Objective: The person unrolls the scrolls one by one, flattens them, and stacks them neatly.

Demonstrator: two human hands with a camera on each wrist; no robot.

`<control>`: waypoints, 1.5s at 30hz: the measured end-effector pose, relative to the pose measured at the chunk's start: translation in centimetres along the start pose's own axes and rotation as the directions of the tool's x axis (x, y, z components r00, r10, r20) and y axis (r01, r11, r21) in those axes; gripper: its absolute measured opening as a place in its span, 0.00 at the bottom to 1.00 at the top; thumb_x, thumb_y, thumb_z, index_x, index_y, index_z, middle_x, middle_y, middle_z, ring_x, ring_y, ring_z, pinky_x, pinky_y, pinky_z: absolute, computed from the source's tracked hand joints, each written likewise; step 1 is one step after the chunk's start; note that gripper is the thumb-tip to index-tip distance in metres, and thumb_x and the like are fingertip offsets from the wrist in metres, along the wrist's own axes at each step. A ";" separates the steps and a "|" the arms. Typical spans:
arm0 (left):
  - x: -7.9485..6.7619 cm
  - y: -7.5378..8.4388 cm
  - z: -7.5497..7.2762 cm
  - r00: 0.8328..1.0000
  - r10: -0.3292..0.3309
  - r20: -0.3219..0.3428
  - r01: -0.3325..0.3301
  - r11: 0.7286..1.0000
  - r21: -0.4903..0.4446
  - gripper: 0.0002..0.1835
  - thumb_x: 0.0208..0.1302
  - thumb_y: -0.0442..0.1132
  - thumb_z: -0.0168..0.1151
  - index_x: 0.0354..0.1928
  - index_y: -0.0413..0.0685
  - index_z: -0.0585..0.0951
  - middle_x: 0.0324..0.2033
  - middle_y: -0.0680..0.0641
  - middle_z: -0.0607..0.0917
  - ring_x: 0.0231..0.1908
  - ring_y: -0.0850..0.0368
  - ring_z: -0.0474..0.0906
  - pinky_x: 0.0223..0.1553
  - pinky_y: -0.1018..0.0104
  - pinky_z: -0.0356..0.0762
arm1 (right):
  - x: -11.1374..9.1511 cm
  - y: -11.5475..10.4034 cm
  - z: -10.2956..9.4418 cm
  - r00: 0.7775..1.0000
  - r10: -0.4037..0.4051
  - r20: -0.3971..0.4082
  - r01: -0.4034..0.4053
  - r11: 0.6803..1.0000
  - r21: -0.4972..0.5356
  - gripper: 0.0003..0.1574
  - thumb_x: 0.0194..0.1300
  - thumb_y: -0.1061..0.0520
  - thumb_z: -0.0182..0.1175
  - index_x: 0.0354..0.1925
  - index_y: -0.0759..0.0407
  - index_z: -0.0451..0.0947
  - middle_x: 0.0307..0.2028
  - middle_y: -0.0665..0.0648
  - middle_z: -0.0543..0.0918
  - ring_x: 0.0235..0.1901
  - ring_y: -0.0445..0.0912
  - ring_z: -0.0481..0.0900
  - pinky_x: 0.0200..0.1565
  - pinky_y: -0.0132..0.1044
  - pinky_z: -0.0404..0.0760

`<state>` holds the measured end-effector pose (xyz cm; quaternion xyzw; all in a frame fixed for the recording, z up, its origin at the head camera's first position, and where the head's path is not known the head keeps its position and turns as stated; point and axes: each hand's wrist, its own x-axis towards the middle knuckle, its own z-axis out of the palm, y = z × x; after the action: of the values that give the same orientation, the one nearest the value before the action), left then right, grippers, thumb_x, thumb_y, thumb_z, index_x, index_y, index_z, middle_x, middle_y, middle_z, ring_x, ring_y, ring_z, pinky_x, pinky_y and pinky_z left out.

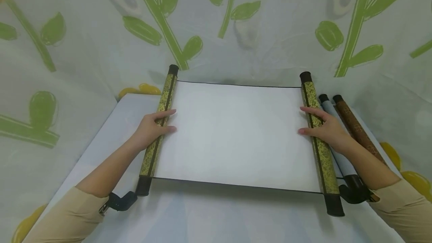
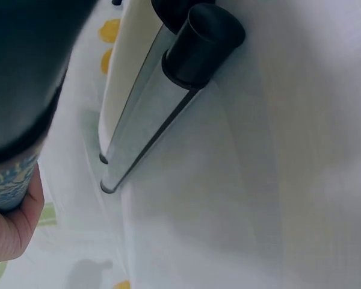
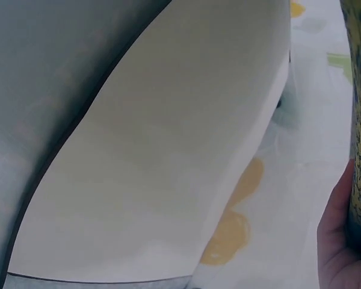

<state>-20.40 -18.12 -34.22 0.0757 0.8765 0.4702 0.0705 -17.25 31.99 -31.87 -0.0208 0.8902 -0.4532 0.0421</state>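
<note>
A hanging scroll is partly unrolled between both hands, its blank white sheet facing up above the table. My left hand grips the yellow-patterned left roller, thumb and a finger reaching over the sheet's edge. On the other side, my right hand holds the matching right roller in the same way. Black caps end both rollers, which lean slightly outward toward me. In the left wrist view, fingers wrap a roller beside a large black cap. The right wrist view catches the sheet curving.
Two rolled scrolls lie at the right side of the table, one pale blue and one brown, close to my right forearm. The white table meets a cloth backdrop printed with green leaves and yellow flowers.
</note>
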 end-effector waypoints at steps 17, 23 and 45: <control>0.1 -1.0 0.2 0.999 0.044 -0.005 -0.044 0.999 0.021 0.24 0.68 0.33 0.50 0.67 0.48 0.68 0.69 0.39 0.62 0.71 0.39 0.47 0.67 0.42 0.49 | -0.2 1.2 -0.7 0.996 -0.074 0.047 0.076 0.997 -0.031 0.43 0.62 0.59 0.62 0.72 0.53 0.56 0.72 0.68 0.48 0.70 0.65 0.41 0.60 0.59 0.59; 0.3 -1.5 0.1 0.998 0.054 -0.015 -0.052 0.997 0.062 0.24 0.69 0.32 0.47 0.67 0.49 0.68 0.69 0.39 0.62 0.70 0.39 0.49 0.67 0.42 0.50 | -0.5 1.7 -1.0 0.995 -0.083 0.059 0.087 0.994 -0.067 0.38 0.67 0.60 0.56 0.72 0.51 0.56 0.71 0.68 0.50 0.67 0.61 0.48 0.50 0.37 0.68; 0.0 -1.9 -1.0 0.997 0.061 -0.054 -0.059 0.997 0.045 0.26 0.66 0.33 0.50 0.67 0.48 0.68 0.69 0.42 0.63 0.66 0.43 0.58 0.53 0.49 0.68 | -0.3 1.6 -1.6 0.995 -0.045 0.088 0.046 0.999 -0.006 0.45 0.64 0.58 0.61 0.73 0.49 0.52 0.73 0.67 0.42 0.71 0.65 0.31 0.59 0.74 0.44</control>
<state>-20.75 -19.93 -35.29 0.0905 0.8855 0.4547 0.0304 -17.14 34.26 -32.24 -0.0611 0.8887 -0.4489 0.0706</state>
